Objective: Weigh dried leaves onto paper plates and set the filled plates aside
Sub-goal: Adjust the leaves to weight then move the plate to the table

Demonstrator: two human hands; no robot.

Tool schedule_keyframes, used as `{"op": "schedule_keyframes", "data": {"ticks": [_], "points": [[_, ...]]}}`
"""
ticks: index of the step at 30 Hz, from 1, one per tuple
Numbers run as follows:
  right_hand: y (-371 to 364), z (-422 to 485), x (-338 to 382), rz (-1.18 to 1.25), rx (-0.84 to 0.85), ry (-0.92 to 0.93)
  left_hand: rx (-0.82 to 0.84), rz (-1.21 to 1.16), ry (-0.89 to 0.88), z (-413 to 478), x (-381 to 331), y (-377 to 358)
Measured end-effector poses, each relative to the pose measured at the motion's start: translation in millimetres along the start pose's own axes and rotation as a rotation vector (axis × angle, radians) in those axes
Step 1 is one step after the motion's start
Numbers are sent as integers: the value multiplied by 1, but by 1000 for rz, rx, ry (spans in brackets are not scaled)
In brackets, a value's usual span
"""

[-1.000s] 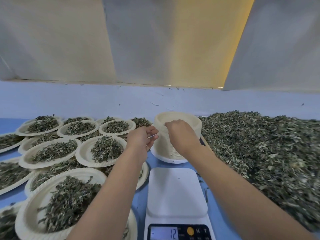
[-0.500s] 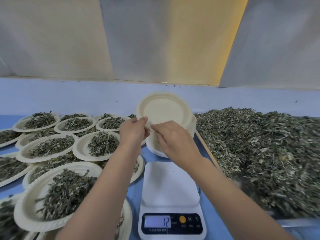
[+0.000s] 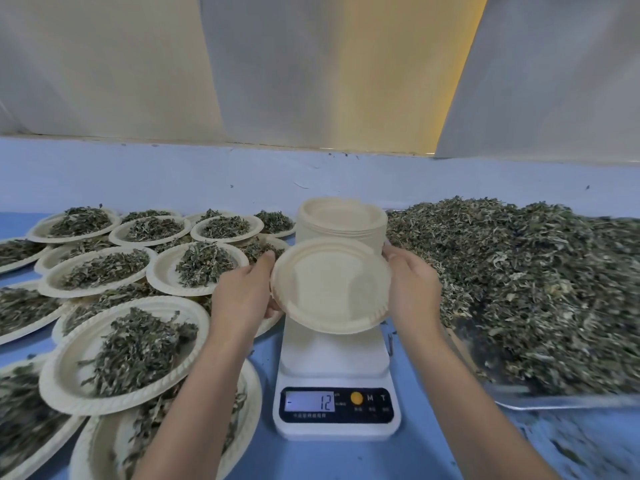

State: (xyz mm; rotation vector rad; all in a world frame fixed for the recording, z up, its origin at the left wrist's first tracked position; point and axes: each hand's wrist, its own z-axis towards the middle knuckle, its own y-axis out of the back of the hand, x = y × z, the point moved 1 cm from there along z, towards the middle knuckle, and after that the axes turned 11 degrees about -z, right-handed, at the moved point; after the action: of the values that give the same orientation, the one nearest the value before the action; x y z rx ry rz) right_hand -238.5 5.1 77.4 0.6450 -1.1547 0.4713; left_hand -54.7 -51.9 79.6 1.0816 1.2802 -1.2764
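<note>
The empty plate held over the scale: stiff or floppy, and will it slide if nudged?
Probably fairly stiff: the empty plate holds its shape though the left hand and right hand grip only its rim. Likely light, being thin paper, so a nudge could shift it on the smooth scale.

I see a blue table (image 3: 433, 455) which carries everything: on its left part many filled plates (image 3: 121, 348) stand close together, some of them resting partly on others. In the near middle a white scale (image 3: 336, 368) stands on the blue surface, and at the far side behind it a stack of empty plates (image 3: 341, 220). On the right lies a tray (image 3: 554, 400) with a silvery rim, heaped with loose dried leaves (image 3: 536, 271).
</note>
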Motion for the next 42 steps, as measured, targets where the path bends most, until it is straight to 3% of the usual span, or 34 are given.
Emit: {"op": "schedule_keyframes", "data": {"ticks": [3, 7, 20, 27, 30, 32, 35, 38, 42], "points": [[1, -3, -13, 9, -36, -63, -59, 73, 0, 4, 2, 4], [1, -7, -26, 0, -43, -91, -16, 161, 91, 6, 10, 7], [1, -10, -34, -108, -38, -60, 1, 259, 208, 6, 19, 15], [13, 6, -30, -174, -83, -3, -47, 520, -156, 0, 11, 10], [25, 32, -32, -333, -118, 34, 11, 465, -268, -9, 4, -6], [33, 54, -41, -523, -100, 21, 120, 331, -243, -15, 0, -23], [38, 81, -69, -843, 109, -112, 255, 143, -165, -22, -2, -52], [39, 98, -90, -908, 238, -298, 302, 60, -153, -25, -5, -81], [40, 116, -114, -1038, 235, -97, 350, -26, -156, -25, -12, -109]]}}
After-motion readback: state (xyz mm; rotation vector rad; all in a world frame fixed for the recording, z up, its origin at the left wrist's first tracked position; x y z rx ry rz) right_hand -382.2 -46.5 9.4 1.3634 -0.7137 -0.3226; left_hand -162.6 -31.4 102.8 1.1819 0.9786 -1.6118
